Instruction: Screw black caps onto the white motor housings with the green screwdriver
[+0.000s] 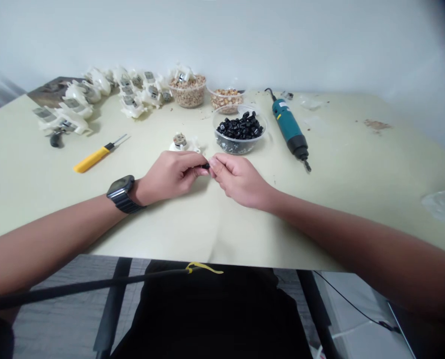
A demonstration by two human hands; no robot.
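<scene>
A small black part [206, 165] is pinched between the thumb and fingers of my left hand [173, 172]. My right hand [239, 179] is closed, its fingertips meeting the left ones at that part; what sits inside its pinch is hidden. Just behind my left hand lies a white plastic housing with a round motor [180, 141], partly covered by the hand. Beyond my right hand stands a clear round tub [231, 146] of small black plastic parts [240, 126].
Several white housings [74, 107] cluster at the back left. Tubs of tan pieces [188, 92] and orange-brown pieces [226, 99] stand behind. A yellow-handled screwdriver [95, 158] lies left, a teal electric screwdriver [289, 127] right. A black cable [95, 285] crosses before the table edge.
</scene>
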